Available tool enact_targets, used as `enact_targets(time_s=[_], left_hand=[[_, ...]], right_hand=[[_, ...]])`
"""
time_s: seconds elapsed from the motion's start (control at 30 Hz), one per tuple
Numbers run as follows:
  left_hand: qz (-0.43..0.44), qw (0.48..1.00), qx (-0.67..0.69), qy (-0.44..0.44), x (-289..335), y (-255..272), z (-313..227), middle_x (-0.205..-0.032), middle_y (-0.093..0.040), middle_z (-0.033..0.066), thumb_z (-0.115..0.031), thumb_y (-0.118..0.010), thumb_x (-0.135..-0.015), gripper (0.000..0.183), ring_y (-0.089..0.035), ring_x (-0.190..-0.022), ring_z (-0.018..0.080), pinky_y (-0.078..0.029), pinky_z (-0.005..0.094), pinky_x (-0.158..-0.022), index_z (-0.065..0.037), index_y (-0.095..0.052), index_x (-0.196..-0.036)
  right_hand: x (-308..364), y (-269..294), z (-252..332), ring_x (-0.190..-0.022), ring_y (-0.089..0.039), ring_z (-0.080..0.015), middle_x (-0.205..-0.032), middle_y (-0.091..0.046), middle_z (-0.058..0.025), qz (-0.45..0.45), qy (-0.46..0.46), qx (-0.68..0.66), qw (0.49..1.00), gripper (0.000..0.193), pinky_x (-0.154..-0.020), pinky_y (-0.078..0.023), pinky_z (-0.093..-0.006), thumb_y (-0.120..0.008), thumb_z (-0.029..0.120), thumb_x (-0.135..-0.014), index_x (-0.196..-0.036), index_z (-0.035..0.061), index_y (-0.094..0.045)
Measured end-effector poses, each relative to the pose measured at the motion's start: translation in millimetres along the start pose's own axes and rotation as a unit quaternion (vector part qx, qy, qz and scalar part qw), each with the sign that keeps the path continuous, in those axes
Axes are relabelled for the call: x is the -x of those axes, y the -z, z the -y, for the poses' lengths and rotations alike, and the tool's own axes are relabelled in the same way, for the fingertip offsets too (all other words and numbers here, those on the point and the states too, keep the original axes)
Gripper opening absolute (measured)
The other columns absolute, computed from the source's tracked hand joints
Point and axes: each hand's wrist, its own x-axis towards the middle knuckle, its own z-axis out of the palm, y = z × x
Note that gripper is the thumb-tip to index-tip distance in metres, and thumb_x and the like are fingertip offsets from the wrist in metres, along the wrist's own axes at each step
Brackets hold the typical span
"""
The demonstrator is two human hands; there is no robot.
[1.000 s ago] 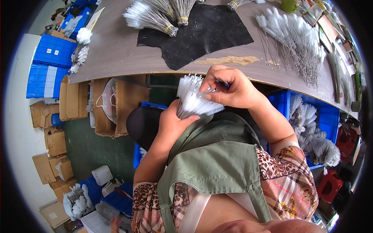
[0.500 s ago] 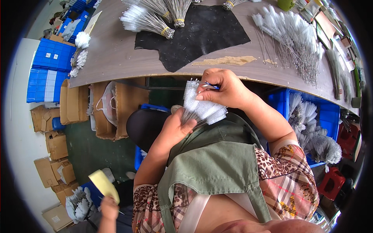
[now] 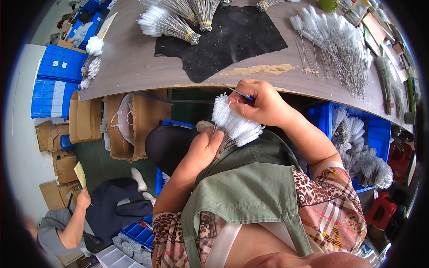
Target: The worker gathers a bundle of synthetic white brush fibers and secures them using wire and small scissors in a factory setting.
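Observation:
My left hand (image 3: 206, 146) is closed around the wire stems of a bundle of white-bristled tube brushes (image 3: 234, 121), held over my lap with the bristle ends upward. At the top of the bundle, my right hand (image 3: 264, 103) pinches thumb and fingers against the brush tips. Tucked in that same hand is a small blue-handled tool (image 3: 244, 95) with a thin pointed tip sticking out to the left. Its exact kind is hard to make out, as my fingers hide part of it.
Banded brush bundles (image 3: 172, 27) lie by a black mat (image 3: 223, 42) on the table (image 3: 134, 67). Loose brushes (image 3: 335, 44) spread at right. A blue crate (image 3: 380, 129) holds more brushes. Cardboard boxes (image 3: 149, 125) stand below. At lower left a person (image 3: 67, 225) holds yellow paper (image 3: 80, 174).
The brush bundle has tilted and shifted slightly, and the blue-handled tool's tip now shows more clearly. The person at lower left has moved farther into view, the yellow paper going up and left.

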Motion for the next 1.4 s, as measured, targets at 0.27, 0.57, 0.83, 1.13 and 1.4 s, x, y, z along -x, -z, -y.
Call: enact_targets(time_s=[0.27, 0.57, 0.83, 1.13, 1.4], left_hand=[[-0.021, 0.992, -0.119, -0.033, -7.2, 5.4, 9.4, -0.069, -0.054, 0.0012, -0.044, -0.041, -0.098, 0.045, -0.051, -0.056, 0.0080, -0.042, 0.0226, -0.048, -0.001, -0.053, -0.103], [-0.132, 0.952, -0.264, -0.076, 1.5, 3.1, -8.8, -0.087, -0.062, 0.0261, -0.030, -0.049, -0.095, 0.033, -0.060, -0.085, 0.0446, -0.048, 0.0461, -0.070, 0.003, -0.056, -0.100], [-0.178, 0.931, -0.300, -0.103, 1.0, 5.4, -9.3, -0.084, -0.062, 0.0239, -0.028, -0.057, -0.092, 0.029, -0.060, -0.080, 0.0435, -0.048, 0.0456, -0.067, 0.001, -0.054, -0.099], [-0.177, 0.927, -0.311, -0.111, 0.3, 2.3, -10.1, -0.083, -0.062, 0.0233, -0.029, -0.057, -0.091, 0.030, -0.060, -0.078, 0.0435, -0.048, 0.0459, -0.065, 0.000, -0.054, -0.100], [-0.199, 0.911, -0.331, -0.146, 2.1, 3.2, -11.4, -0.084, -0.062, 0.0234, -0.031, -0.059, -0.089, 0.034, -0.060, -0.078, 0.0429, -0.048, 0.0465, -0.065, 0.000, -0.054, -0.101]], right_hand=[[4.3, -8.2, 7.4, -0.067, -0.057, -0.0250, -0.075, -0.055, -0.0109, -0.112, 0.053, 0.102, 0.987, 0.016, -0.059, -0.046, -0.0322, -0.066, 0.002, -0.071, -0.087, -0.0013, -0.062], [3.0, 5.9, 4.8, -0.063, -0.054, -0.0197, -0.065, -0.056, -0.0069, -0.217, -0.012, 0.101, 0.971, 0.015, -0.057, -0.043, -0.0307, -0.070, 0.012, -0.079, -0.075, 0.0013, -0.061], [14.1, -0.4, -8.1, -0.068, -0.046, -0.0034, -0.075, -0.054, 0.0061, -0.109, -0.127, -0.247, 0.954, 0.010, -0.063, -0.040, -0.0208, -0.068, 0.010, -0.086, -0.088, 0.0016, -0.064], [12.1, -10.6, -4.9, -0.066, -0.052, -0.0145, -0.072, -0.057, -0.0046, -0.085, -0.019, -0.119, 0.989, 0.013, -0.062, -0.042, -0.0282, -0.074, 0.013, -0.078, -0.086, 0.0044, -0.068], [18.1, -10.6, -18.3, -0.074, -0.053, -0.0072, -0.077, -0.060, -0.0005, -0.140, -0.046, -0.243, 0.959, 0.016, -0.067, -0.044, -0.0251, -0.065, 0.016, -0.088, -0.088, 0.0010, -0.062]])
